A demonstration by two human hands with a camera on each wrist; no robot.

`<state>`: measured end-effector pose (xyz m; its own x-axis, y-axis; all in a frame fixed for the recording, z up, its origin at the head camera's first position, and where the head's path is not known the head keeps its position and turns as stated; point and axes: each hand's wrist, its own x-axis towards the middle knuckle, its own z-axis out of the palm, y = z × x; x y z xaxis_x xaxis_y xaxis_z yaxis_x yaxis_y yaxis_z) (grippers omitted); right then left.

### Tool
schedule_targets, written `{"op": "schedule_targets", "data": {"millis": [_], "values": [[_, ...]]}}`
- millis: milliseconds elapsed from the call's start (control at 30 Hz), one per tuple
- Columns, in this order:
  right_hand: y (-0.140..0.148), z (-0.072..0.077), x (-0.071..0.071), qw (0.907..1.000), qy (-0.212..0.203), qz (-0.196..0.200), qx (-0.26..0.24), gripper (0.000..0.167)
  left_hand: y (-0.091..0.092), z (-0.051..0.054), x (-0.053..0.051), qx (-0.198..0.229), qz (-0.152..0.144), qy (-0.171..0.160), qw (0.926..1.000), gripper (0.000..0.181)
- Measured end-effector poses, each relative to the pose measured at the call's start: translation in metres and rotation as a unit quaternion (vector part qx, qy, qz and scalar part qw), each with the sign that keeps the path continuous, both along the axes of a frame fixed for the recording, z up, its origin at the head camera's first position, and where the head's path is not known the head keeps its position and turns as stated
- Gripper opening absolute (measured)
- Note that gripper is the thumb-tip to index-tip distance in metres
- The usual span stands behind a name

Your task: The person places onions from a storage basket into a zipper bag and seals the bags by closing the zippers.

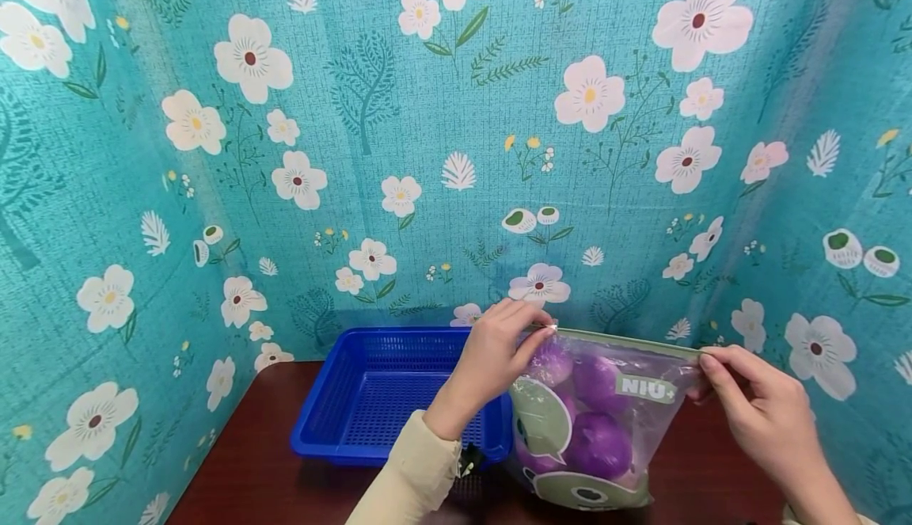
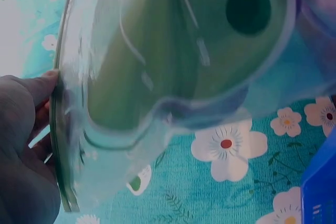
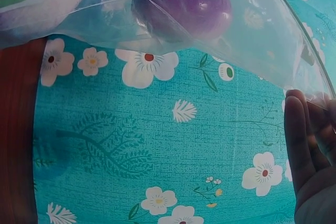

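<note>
A clear zip bag point(image 1: 651, 422) with green printing and a green zip edge hangs upright between the two hands. Inside it are several round, glossy purple things point(image 1: 602, 446) that look like onions. At the bag's top left corner, the left hand point(image 1: 495, 355) pinches the zip edge between thumb and fingers. The right hand point(image 1: 765, 410) pinches the opposite top corner. In the left wrist view, the left hand point(image 2: 26, 145) holds the zip strip beside the green print. The right wrist view has the right hand point(image 3: 315, 166) at the bag's edge, its fingertips partly hidden.
A blue plastic basket point(image 1: 321, 410) with a perforated bottom stands left of the bag, partly behind the left forearm. Both are over a dark red-brown table point(image 1: 235, 446). Teal flowered cloth point(image 1: 427, 113) encloses the back and sides. A small dark object point(image 1: 470, 460) shows below the left wrist.
</note>
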<state>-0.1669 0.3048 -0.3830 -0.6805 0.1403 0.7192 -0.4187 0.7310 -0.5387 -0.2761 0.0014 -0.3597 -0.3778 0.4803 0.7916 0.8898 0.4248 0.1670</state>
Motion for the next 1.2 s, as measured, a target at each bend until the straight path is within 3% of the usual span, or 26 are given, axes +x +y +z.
{"op": "schedule_targets", "data": {"millis": [433,867,1200], "values": [[0.005,-0.001,0.001,0.9999,0.014,0.009,0.003,0.013,-0.015,0.000,-0.005,-0.001,-0.002,-0.021,0.9998,0.009],[0.008,0.000,0.001,0.9999,0.011,0.004,0.002,0.011,-0.030,0.000,-0.011,0.008,-0.001,-0.020,0.9998,0.007],[0.009,0.001,0.003,0.9999,-0.004,-0.015,0.003,0.010,-0.039,-0.002,-0.012,0.010,0.009,-0.055,0.9984,0.010]]}}
